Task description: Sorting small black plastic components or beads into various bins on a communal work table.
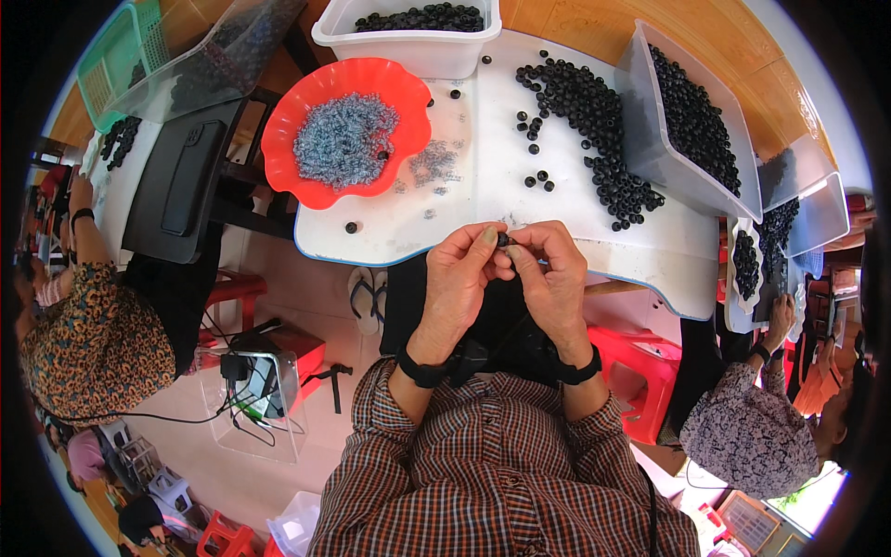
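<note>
Your hands meet just above the near edge of the white table (483, 200): your left hand (457, 283) and your right hand (555, 278) close their fingertips together on one small black bead (502, 239), pinched between the thumbs and forefingers of both. Each wrist carries a black band. Beyond the bead, on the table, a red scalloped bowl (297, 167) holds a heap of small grey rings (345, 137), with a few more rings scattered just beside it. To the right of the bowl, a long pile of loose black beads (594, 130) runs across the tabletop, and single beads lie apart from it. A clear tub (650, 139) at the right edge leans tilted and is filled with black beads; a second white tub (408, 46) of beads stands at the far edge. Other people sit to either side, one in a patterned sleeve (93, 325) at your left.
</note>
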The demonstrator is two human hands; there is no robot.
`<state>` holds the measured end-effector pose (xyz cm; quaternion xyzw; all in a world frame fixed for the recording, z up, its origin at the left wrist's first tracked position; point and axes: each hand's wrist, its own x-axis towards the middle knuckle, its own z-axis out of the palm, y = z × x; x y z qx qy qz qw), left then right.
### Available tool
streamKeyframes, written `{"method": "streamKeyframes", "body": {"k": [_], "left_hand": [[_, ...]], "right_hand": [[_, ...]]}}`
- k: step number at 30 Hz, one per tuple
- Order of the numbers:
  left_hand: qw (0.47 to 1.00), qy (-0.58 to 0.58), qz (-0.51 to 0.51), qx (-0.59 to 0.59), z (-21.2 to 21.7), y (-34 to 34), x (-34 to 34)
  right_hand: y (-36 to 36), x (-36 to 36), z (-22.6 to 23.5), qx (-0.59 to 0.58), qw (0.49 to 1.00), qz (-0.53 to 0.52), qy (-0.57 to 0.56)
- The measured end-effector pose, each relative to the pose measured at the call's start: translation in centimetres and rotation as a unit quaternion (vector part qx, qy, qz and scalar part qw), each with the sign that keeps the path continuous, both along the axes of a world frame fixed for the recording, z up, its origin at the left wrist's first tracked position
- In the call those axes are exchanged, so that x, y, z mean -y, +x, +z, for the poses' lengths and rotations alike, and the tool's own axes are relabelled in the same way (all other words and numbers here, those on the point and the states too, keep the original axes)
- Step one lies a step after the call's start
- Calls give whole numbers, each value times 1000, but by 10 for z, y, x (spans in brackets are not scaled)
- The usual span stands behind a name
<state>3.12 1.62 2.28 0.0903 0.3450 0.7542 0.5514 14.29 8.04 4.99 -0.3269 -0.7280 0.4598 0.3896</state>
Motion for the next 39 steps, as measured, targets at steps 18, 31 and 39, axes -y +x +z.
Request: {"method": "streamKeyframes", "body": {"k": [18, 31, 39], "left_hand": [[990, -39, 31, -132, 6, 0, 4], [983, -77, 15, -165, 8, 4, 8], [982, -81, 11, -169, 4, 4, 7]], "right_hand": [[-5, 4, 7, 28, 999, -1, 35], [-3, 1, 9, 83, 996, 15, 8], [2, 2, 10, 108, 992, 28, 58]]}}
